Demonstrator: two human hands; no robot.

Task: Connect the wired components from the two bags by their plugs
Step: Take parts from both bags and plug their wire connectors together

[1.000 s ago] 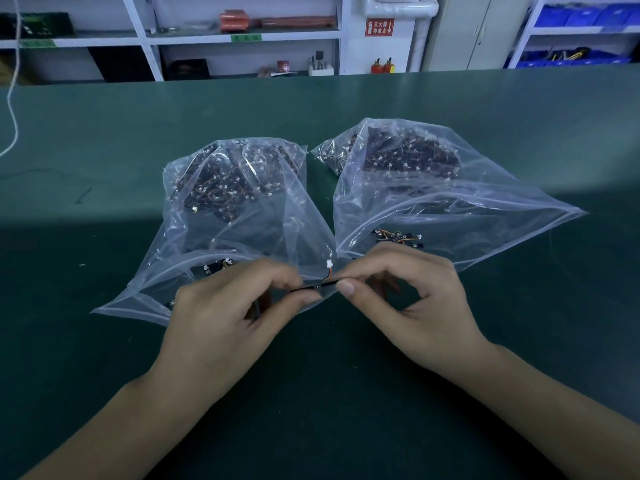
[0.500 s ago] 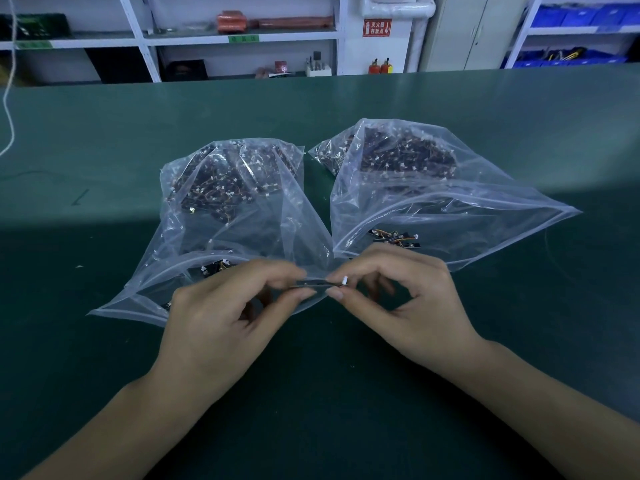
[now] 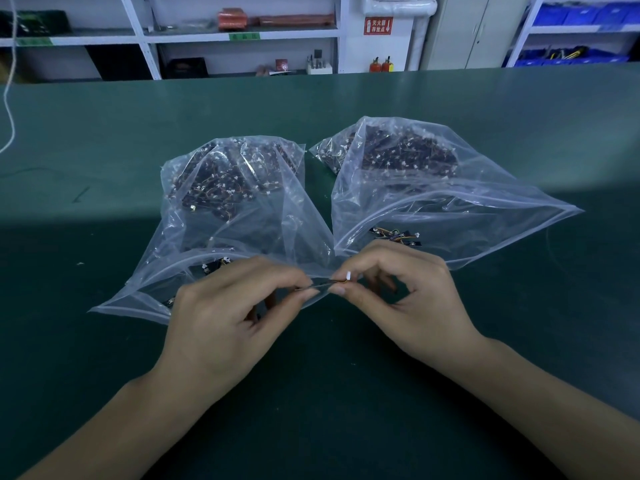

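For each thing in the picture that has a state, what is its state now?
Left clear plastic bag: open, lying flat, holds many wired parts.
Right clear plastic bag: open, lying flat, holds many wired parts.
Left hand: pinches a thin wired part.
Right hand: pinches the small white plug.

Two bags, two hands
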